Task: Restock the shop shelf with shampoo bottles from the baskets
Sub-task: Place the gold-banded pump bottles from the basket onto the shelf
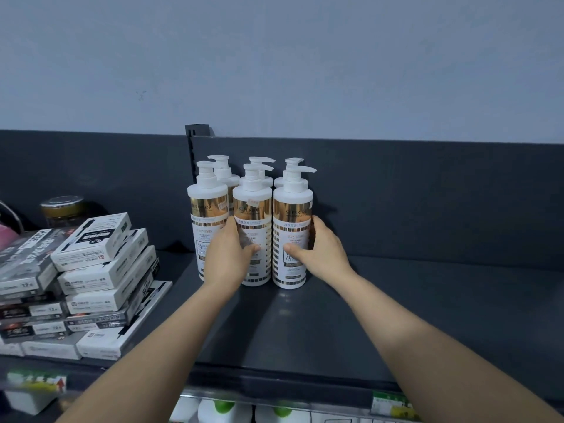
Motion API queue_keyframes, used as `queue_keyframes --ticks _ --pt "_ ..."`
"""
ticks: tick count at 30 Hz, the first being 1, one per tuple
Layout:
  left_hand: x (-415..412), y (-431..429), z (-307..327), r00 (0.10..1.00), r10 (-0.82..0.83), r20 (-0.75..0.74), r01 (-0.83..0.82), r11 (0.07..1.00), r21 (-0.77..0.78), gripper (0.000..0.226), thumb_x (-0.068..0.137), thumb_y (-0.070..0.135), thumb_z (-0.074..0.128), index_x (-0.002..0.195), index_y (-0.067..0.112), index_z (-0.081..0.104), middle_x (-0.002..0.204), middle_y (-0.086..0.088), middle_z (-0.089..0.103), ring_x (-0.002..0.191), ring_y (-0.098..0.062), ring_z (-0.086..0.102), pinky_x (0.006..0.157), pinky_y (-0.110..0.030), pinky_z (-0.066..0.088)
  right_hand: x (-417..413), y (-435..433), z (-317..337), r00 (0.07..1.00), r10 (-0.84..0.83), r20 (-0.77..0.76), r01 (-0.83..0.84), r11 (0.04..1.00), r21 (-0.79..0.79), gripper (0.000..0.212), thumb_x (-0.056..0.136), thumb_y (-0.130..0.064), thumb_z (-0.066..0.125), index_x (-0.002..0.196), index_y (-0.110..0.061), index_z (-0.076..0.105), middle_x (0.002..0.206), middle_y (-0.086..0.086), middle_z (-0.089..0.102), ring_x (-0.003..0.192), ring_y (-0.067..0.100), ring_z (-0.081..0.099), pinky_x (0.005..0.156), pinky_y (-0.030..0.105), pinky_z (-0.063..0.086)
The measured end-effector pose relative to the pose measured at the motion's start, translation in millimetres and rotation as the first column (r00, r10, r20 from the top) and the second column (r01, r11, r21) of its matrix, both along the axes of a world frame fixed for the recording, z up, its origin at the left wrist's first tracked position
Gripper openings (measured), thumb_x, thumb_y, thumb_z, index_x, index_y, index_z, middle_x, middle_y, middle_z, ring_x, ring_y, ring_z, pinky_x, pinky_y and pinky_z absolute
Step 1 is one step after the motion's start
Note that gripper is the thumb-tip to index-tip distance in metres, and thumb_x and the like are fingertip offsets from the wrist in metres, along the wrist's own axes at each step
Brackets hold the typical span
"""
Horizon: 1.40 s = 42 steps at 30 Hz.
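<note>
Your left hand [229,253] grips the middle bottle [252,209] and your right hand [319,250] the end bottle [292,210] beside it, both upright on the shelf [412,300] straight ahead, just before the back row [224,174].

Bare shelf [427,300] lies open right of the bottles [253,239], while stacked boxes [91,270] crowd the left.
</note>
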State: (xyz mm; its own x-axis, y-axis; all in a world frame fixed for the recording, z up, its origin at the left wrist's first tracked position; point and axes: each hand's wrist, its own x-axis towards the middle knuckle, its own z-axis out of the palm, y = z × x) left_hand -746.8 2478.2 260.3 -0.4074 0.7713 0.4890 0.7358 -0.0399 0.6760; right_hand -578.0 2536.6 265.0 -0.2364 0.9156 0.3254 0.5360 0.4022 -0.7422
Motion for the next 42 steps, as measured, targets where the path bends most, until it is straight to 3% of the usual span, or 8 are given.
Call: queue_keyframes --ticks 3,6,9,13,16,30,38,42 --pt "-0.8 -8.0 -4.4 0.999 -0.013 -0.047 0.013 1.000 -0.001 0.043 0.082 0.011 0.071 0.119 0.018 0.051 0.113 0.002 0.060 0.104 -0.019 0.056 0.083 -0.031 0.045 9.8 -10.6 -1.5 0.981 -0.058 0.188 0.053 0.998 0.033 0.070 0.080 -0.040 0.074 0.139 -0.020 0.042 0.138 0.003 0.052 0.127 0.023 0.051 0.100 0.038 0.045" --pt "-1.8 -18.1 -14.6 0.982 -0.004 -0.189 0.001 1.000 -0.014 0.039 0.082 0.012 0.070 0.115 0.015 0.050 0.121 -0.001 0.054 0.111 -0.021 0.052 0.085 -0.030 0.042 21.1 -27.6 -2.9 0.928 -0.107 0.358 0.086 0.993 0.075 0.083 0.085 -0.044 0.069 0.150 -0.014 0.028 0.149 0.007 0.041 0.137 0.025 0.039 0.107 0.038 0.038" --pt "2.8 -30.5 -23.0 0.941 -0.001 -0.338 -0.026 0.997 -0.077 0.042 0.084 0.020 0.068 0.120 0.010 0.049 0.131 -0.005 0.046 0.122 -0.024 0.042 0.089 -0.034 0.043 36.0 -48.8 -8.2 0.877 -0.140 0.460 0.107 0.989 0.098 0.081 0.087 -0.044 0.067 0.151 -0.014 0.027 0.154 0.006 0.035 0.141 0.025 0.031 0.111 0.039 0.035" --pt "16.5 -41.7 -28.4 0.834 -0.130 -0.536 0.016 0.977 -0.212 0.059 0.083 0.037 0.068 0.130 0.008 0.046 0.134 -0.007 0.043 0.127 -0.026 0.037 0.102 -0.036 0.038 61.2 -77.1 -14.4 0.792 -0.194 0.579 0.158 0.981 0.112 0.081 0.088 -0.046 0.064 0.151 -0.013 0.026 0.155 0.007 0.032 0.143 0.026 0.027 0.115 0.038 0.030" --pt "32.3 -49.2 -27.7 0.774 -0.198 -0.601 0.052 0.966 -0.251 0.056 0.083 0.041 0.067 0.125 0.011 0.047 0.131 -0.007 0.045 0.127 -0.027 0.038 0.101 -0.038 0.041 81.5 -99.3 -16.6 0.759 -0.223 0.611 0.204 0.974 0.101 0.079 0.089 -0.046 0.063 0.151 -0.013 0.027 0.153 0.008 0.034 0.142 0.028 0.028 0.114 0.039 0.029" --pt "194.9 -95.5 -24.4 0.507 -0.569 -0.647 0.408 0.820 -0.401 0.068 0.086 0.037 0.064 0.140 0.011 0.034 0.145 -0.006 0.038 0.139 -0.026 0.028 0.107 -0.038 0.035 232.7 -215.3 -31.5 0.628 -0.434 0.645 0.498 0.862 0.095 0.070 0.089 -0.043 0.063 0.147 -0.015 0.035 0.146 0.008 0.042 0.137 0.028 0.034 0.110 0.040 0.035" --pt "313.4 -151.4 -46.7 0.384 -0.705 -0.596 0.558 0.692 -0.458 0.070 0.088 0.035 0.063 0.145 0.012 0.030 0.149 -0.004 0.036 0.141 -0.024 0.026 0.110 -0.038 0.034 337.7 -308.7 -61.9 0.536 -0.475 0.698 0.637 0.770 0.035 0.068 0.086 -0.045 0.064 0.143 -0.015 0.040 0.141 0.007 0.047 0.130 0.029 0.041 0.102 0.036 0.040" --pt "364.4 -184.1 -71.1 0.324 -0.752 -0.574 0.596 0.634 -0.493 0.070 0.085 0.034 0.065 0.142 0.011 0.034 0.145 -0.005 0.040 0.138 -0.024 0.030 0.107 -0.039 0.037 377.7 -355.3 -79.9 0.510 -0.453 0.731 0.691 0.722 -0.035 0.070 0.087 -0.048 0.063 0.145 -0.016 0.037 0.143 0.008 0.044 0.132 0.029 0.040 0.104 0.040 0.040"
